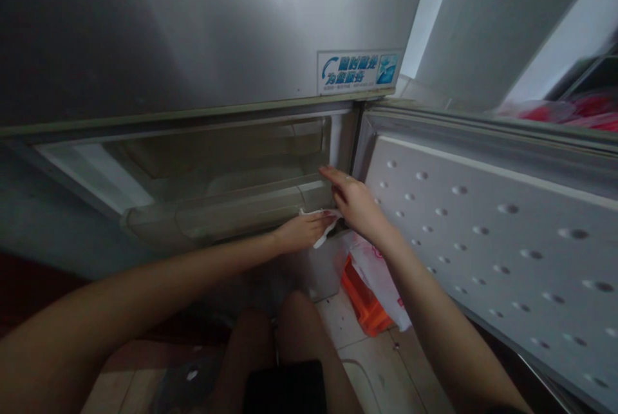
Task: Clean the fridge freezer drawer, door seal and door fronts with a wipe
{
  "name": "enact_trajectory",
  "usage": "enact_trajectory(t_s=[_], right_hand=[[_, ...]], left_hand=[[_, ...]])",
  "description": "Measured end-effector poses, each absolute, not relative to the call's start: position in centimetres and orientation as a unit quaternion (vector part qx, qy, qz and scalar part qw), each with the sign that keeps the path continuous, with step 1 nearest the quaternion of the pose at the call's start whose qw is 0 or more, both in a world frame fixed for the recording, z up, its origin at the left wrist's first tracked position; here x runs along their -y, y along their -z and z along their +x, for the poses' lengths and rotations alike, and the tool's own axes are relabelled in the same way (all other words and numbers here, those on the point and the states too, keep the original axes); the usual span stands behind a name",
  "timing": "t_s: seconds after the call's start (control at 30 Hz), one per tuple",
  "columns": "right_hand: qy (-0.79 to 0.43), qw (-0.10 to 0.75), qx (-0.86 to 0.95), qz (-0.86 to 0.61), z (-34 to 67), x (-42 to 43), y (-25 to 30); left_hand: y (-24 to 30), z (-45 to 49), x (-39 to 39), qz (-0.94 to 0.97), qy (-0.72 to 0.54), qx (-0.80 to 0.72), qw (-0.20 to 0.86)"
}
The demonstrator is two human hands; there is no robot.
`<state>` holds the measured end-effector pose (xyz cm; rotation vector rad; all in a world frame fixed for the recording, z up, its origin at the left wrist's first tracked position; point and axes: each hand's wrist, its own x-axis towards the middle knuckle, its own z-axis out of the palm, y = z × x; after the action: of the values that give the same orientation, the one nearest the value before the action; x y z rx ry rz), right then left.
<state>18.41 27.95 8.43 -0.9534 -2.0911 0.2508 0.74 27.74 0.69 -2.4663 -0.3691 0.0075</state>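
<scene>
Drawer (226, 211) lengthwise left-right, cloth (322, 224) at right end.

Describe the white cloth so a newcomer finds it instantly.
Start at the open fridge door with the dimpled white liner, then go left to the drawer. The cloth is at the drawer's right end, pinched in the left hand, below the right hand: small, crumpled, white.

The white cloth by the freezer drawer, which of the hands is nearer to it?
Left. The left hand grips the white cloth against the drawer; the right hand rests just beside it.
</scene>
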Motion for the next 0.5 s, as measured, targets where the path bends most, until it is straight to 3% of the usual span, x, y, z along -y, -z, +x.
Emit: enact_trajectory(t_s=[0.33,0.5], right_hand=[[-0.113,0.41,0.824,-0.373,18.4,-28.0,-8.2],[-0.087,0.381,0.835,-0.388,18.4,-28.0,-8.6]], left_hand=[[-6.8,1.4,-27.5,-0.937,0.036,0.106,0.332],[-5.6,1.2,-27.8,-0.937,0.02,0.133,0.321]])
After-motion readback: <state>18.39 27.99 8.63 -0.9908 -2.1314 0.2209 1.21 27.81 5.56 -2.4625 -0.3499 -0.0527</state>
